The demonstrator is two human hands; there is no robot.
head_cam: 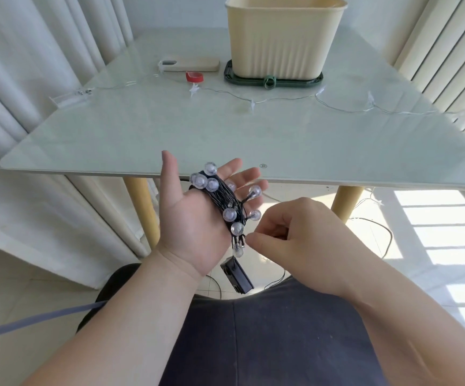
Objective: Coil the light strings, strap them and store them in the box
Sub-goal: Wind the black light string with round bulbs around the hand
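Lap in dark trousers nearest, under both wrists. L hand palm up, fingers straight & spread; globe-bulb string coiled round palm, bulbs poking out over finger bases. Battery pack hangs below L palm heel. R hand curled, thumb + forefinger pinching wire at coil's near end. Well beyond L fingertips on table: star string loose, red strap, green strap, cream box.

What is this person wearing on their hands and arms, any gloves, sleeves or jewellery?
Nothing shows: the left hand and right hand are bare, with no gloves, rings, watch or sleeves in view. Below them, dark blue clothing covers the lap.
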